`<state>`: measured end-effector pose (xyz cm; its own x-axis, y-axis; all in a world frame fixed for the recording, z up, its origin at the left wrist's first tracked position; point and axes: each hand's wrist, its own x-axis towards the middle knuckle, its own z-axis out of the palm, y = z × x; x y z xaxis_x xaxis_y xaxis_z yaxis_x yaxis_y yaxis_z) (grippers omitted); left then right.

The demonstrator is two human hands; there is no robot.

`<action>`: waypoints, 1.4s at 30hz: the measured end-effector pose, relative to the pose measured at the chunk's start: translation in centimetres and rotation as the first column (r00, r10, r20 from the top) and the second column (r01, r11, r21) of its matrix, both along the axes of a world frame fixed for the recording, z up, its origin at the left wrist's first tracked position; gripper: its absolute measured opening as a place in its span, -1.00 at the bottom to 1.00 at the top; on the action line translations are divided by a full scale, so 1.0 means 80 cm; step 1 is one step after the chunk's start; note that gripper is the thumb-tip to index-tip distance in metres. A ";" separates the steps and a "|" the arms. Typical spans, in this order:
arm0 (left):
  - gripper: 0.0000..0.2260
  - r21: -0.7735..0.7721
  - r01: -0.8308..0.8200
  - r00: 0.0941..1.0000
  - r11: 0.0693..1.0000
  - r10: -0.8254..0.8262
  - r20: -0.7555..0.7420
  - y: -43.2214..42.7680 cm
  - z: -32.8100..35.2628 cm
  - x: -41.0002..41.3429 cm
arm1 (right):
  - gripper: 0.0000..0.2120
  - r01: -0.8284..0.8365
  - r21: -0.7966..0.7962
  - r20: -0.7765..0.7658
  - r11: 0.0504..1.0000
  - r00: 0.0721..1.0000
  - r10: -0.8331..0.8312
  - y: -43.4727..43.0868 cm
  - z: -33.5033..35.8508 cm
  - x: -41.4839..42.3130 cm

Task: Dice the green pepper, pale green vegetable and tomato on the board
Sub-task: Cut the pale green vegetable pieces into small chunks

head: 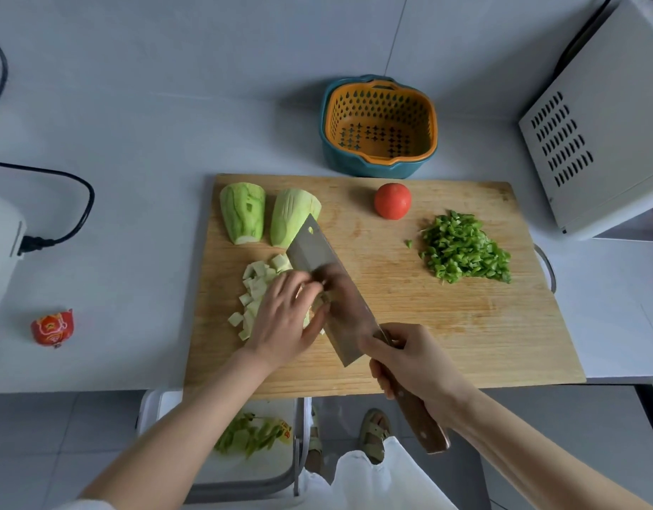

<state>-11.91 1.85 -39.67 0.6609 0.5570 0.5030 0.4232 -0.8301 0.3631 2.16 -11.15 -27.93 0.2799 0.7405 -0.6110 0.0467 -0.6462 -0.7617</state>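
Matt wooden board [428,325], glossy, seemingly steel cleaver [317,259], plastic basket [380,123].

The left hand [286,318] covers the piece of pale green vegetable [315,307] being cut, so its shape cannot be told; only slivers show beside the cleaver [332,288]. The blade's middle is blurred, and its handle is mostly hidden inside the right hand [413,358]. The fingers [310,285] of the left hand blur against the blade. The white appliance [597,115] at the far right is cut off by the edge, as are the box [2,248] at the left and its black cable [74,200]. The print on the red packet [53,327] on the desk [133,141] is too small to read. The bin [221,473] below is partly hidden by the forearm.
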 end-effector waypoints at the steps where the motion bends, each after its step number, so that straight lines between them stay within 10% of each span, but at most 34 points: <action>1: -0.86 -0.015 0.012 1.000 1.000 -0.012 0.017 0.001 0.001 0.000 | -0.77 0.048 -0.010 -0.070 0.999 0.996 -0.049 0.002 0.003 0.000; 12: -0.99 -0.056 -0.286 0.954 0.957 0.278 -0.117 0.046 0.012 -0.025 | -0.85 0.209 -0.071 -0.265 0.975 0.939 -0.221 0.017 0.026 0.022; 22: -0.20 -0.327 -0.539 0.748 0.776 0.262 -0.610 0.148 0.047 0.080 | -0.85 0.255 0.008 -0.076 0.967 0.964 -0.254 0.013 0.031 0.052; 33: -0.36 -0.293 -0.571 0.764 0.766 0.366 -0.532 0.142 0.058 0.128 | -0.80 0.109 -0.028 0.266 0.994 0.959 -0.098 -0.028 0.001 0.089; 39: -0.27 -0.813 -0.500 0.865 0.298 0.212 -0.454 0.061 0.070 0.150 | -0.79 0.049 -0.057 0.375 0.997 0.927 -0.025 -0.046 -0.025 0.109; 42: -0.28 -0.681 -0.601 0.793 0.420 0.202 -0.575 0.018 0.061 0.153 | -0.83 -0.026 -0.091 0.467 0.996 0.882 0.065 -0.051 -0.037 0.114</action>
<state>0.35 3.28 -34.83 0.2417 0.8122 -0.5310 0.8718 0.0584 0.4863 11.26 -15.22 -30.86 0.5154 0.7139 -0.4741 0.4162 -0.6921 -0.5897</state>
